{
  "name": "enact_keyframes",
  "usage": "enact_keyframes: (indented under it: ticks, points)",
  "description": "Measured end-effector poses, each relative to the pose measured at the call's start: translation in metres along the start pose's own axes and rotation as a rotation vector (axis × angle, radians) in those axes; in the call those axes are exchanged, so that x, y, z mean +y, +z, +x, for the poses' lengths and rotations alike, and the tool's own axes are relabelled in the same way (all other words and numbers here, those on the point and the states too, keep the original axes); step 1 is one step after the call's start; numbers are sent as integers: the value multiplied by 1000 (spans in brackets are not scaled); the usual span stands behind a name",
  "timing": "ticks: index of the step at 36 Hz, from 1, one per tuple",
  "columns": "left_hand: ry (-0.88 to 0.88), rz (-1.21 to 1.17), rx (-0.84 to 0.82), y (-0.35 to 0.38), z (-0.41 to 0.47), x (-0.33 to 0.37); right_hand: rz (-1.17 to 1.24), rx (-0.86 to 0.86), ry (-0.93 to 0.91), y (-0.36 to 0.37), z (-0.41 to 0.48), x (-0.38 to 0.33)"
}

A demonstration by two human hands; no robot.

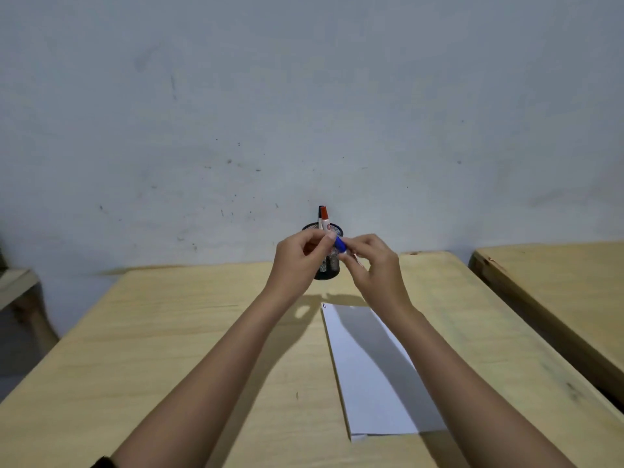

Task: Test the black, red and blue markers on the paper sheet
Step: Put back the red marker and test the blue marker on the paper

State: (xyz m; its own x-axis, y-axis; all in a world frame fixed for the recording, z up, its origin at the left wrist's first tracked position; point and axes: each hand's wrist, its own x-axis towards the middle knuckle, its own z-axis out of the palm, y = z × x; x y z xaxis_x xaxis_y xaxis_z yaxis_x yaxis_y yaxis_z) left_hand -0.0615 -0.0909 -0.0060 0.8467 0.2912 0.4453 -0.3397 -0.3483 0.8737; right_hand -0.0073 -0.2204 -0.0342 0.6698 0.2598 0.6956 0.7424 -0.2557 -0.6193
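Note:
Both hands are raised above the far part of the wooden table, in front of a black mesh pen cup. My left hand and my right hand meet on a blue marker, of which only the blue cap end shows between the fingertips. A red-capped marker stands upright in the cup, with a black marker just behind it. The white paper sheet lies on the table below my right forearm, with a small dark mark at its far left corner.
A grey-blue wall stands right behind the table. A second wooden table sits to the right across a narrow gap. Part of a wooden piece of furniture shows at the left edge.

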Motion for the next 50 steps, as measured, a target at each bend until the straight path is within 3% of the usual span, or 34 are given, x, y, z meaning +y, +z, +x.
enact_keyframes:
  ticks: [7,11,15,21,30,36,40,50]
  points:
    - [-45,16,40,0,-10,3,-199,-93,-106,-7,-7,-2]
    - [-83,-74,47,-5,-10,2,-196,-130,-43,-11,-5,-1]
    - [-123,-222,104,-13,-8,0,-29,-203,140,-23,-3,2]
    - [-202,-385,175,-23,-12,-11,292,-166,333,-43,2,4]
    - [-297,-528,133,-6,-21,-15,1114,145,663,-26,-8,-3]
    - [-234,-473,61,-5,-23,-13,1165,129,658,-15,-13,-5]
    - [-121,-271,4,-7,-26,-11,1143,116,680,-18,-11,-3]
    - [-132,-224,104,-2,-20,-17,1256,107,640,-19,-10,-5]
